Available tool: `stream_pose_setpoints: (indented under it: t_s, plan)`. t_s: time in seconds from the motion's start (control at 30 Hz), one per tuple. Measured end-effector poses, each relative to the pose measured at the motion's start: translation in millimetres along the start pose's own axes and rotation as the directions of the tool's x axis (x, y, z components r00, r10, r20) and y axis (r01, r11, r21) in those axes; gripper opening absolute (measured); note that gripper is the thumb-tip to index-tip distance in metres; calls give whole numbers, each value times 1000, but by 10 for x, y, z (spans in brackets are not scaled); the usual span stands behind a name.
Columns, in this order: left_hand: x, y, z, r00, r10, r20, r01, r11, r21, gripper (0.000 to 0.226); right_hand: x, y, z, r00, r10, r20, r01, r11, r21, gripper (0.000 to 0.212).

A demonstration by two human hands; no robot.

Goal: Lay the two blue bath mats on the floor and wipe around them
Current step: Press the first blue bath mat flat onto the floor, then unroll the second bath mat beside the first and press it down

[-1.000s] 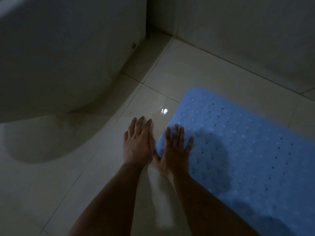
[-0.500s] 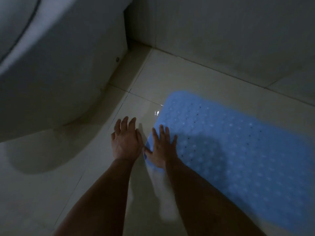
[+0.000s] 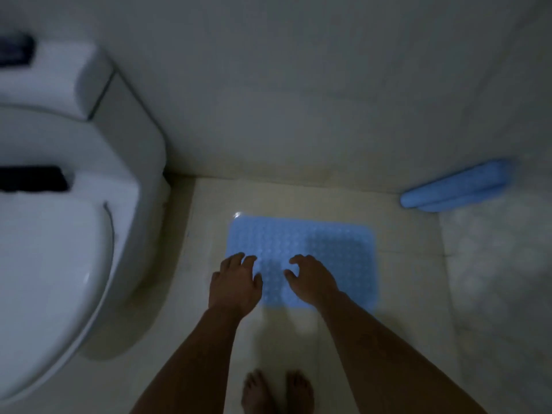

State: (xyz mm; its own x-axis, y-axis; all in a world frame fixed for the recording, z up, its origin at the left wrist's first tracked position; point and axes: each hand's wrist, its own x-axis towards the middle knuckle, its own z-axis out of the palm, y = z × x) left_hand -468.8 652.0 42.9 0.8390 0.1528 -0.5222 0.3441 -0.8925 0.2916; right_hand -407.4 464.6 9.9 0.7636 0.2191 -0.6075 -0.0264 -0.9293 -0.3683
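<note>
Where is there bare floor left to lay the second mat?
Bare floor lies right of the flat mat, below the rolled mat at the wall. A narrower strip runs between flat mat and wall. Left is crowded by the toilet; both hands hover over the mat's near edge.

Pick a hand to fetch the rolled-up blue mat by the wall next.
Right, probably. The rolled blue rubber mat lies along the wall at far right, on the same side as the right hand. The left hand is by the white toilet and would cross over. Both hands are free.
</note>
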Motion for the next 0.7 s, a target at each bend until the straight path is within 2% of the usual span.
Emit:
stream_pose_setpoints:
  t_s: [0.23, 0.4, 0.53, 0.7]
  plan:
    - [-419, 1351, -1381, 960, 273, 60, -279, 952, 123, 53, -1171, 286, -1830, 977, 143, -159, -114, 977, 183, 41]
    - [-423, 2695, -2049, 873, 487, 19, -480, 851, 212, 53, -1665, 911, -2934, 904, 280, -322, -189, 939, 288, 35]
    - [-199, 3738, -2038, 811, 583, 43, -570, 772, 281, 53, -1663, 1699, -3525, 862, 366, -352, -232, 900, 368, 38]
    - [447, 4801, -1545, 798, 591, 116, -591, 733, 336, 56, -1183, 2773, -3888, 850, 426, -309, -289, 868, 404, 41]
